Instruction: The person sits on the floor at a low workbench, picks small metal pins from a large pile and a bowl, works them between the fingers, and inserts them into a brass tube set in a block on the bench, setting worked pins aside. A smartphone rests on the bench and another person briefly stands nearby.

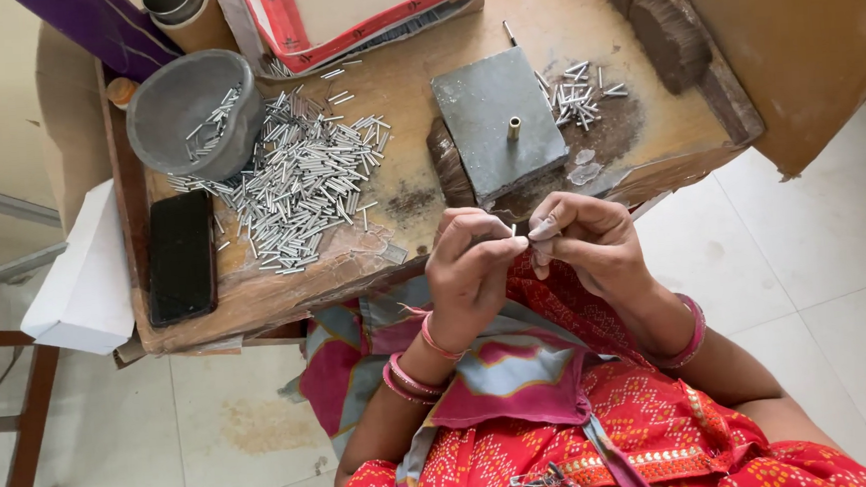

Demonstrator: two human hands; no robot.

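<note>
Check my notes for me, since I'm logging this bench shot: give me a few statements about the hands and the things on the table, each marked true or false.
1. The left hand and right hand meet in front of the table's edge, pinching a small metal piece. True.
2. The big pile of metal pins lies to the right of the grey block. False: it lies left of the grey block, beside the grey bowl; only a small heap lies to the right.
3. The black phone lies flat near the table's left edge. True.
4. The grey bowl is empty. False: a few pins lie in it.
5. A short brass tube stands on the grey block. True.
</note>
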